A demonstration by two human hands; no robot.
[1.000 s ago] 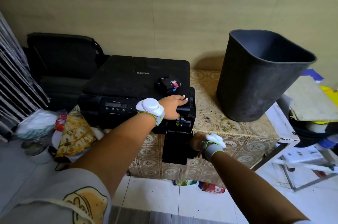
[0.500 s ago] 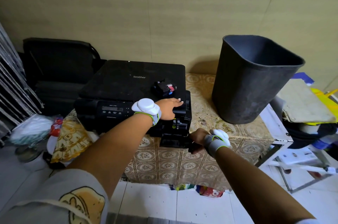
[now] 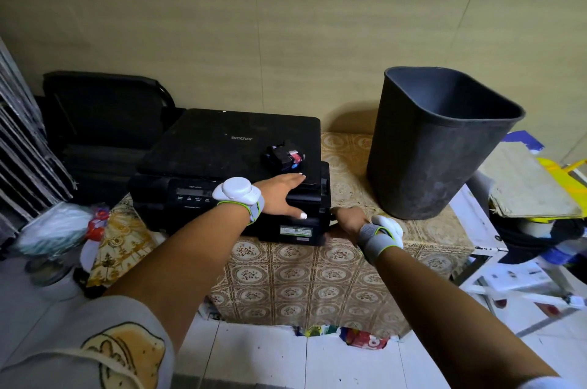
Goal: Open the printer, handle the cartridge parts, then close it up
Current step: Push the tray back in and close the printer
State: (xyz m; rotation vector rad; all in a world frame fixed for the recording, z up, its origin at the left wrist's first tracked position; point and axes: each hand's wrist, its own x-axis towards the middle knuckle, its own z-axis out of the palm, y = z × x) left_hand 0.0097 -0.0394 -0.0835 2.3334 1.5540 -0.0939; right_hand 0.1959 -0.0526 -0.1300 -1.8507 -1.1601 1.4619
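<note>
A black Brother printer [image 3: 222, 147] sits on a table covered with a patterned cloth [image 3: 305, 277]. A small black cartridge part [image 3: 283, 157] with a red and white label lies on the printer's lid near its right edge. My left hand [image 3: 282, 194] rests flat on the printer's front right top, fingers spread. My right hand [image 3: 349, 219] presses against the printer's lower right front corner, where the front cover [image 3: 295, 231] stands flush with the body. Its fingertips are hidden behind the hand.
A tall dark grey bin [image 3: 435, 140] stands on the table right of the printer. A black chair [image 3: 104, 115] sits behind on the left. Bags and clutter [image 3: 63, 229] lie at the left, white frames and boards [image 3: 524, 185] at the right.
The front cover, hanging open one second ago, has been swung up by my right hand and is now flush against the printer. My left hand stayed on top.
</note>
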